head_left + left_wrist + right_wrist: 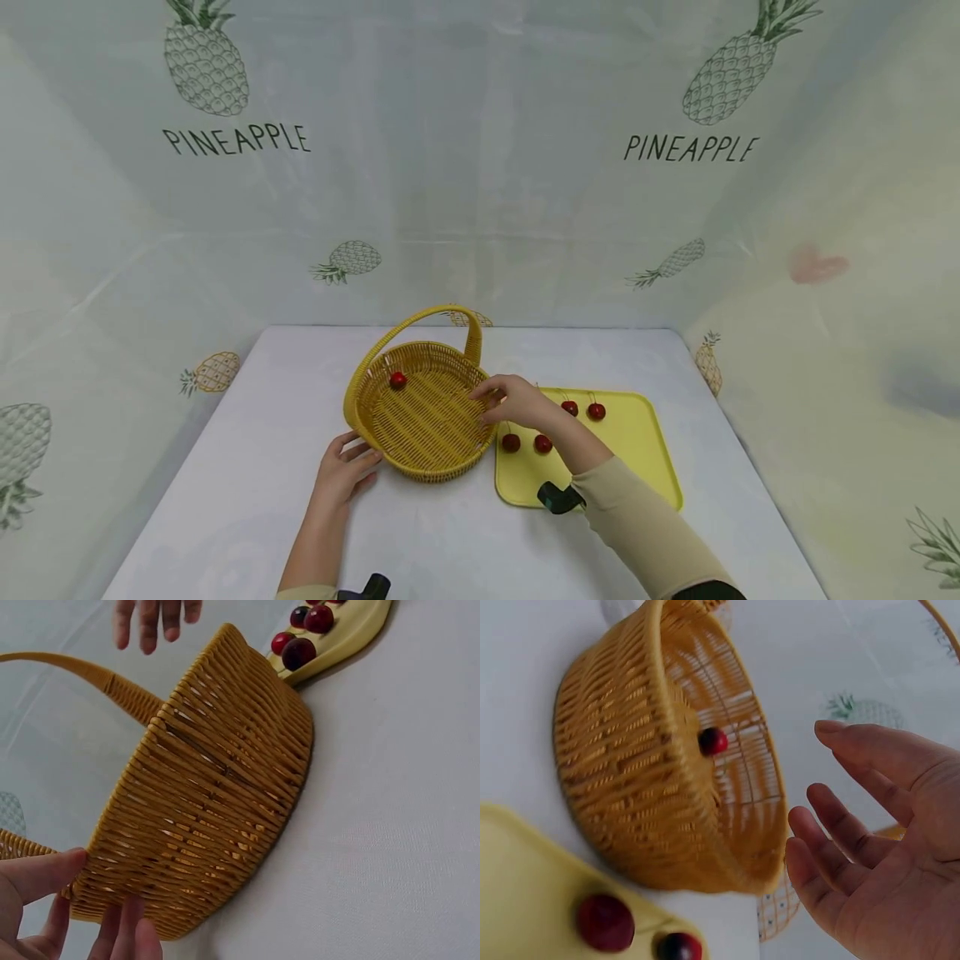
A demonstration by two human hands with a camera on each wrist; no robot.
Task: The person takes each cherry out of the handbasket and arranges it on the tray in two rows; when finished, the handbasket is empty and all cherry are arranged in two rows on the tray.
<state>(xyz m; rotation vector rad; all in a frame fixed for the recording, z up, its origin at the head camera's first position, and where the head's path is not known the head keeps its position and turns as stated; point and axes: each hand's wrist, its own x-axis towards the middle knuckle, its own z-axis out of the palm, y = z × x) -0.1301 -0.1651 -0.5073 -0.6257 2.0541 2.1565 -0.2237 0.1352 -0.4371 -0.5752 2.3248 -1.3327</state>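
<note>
A round yellow wicker basket (425,417) with a tall arched handle stands left of the middle of the table. One red cherry (397,380) lies inside it, by the far left wall. At the basket's near left side, my left hand (347,468) holds the rim, its fingers against the woven outer wall in the left wrist view. My right hand (517,402) hovers over the basket's right rim. In the right wrist view its fingers (840,832) are loosely bent and spread, with nothing between them.
Right of the basket lies a yellow tray (637,450) bearing several red cherries (543,444) with stems, partly under my right forearm. The white table (247,500) ends at a pale backdrop (480,167) printed with pineapples.
</note>
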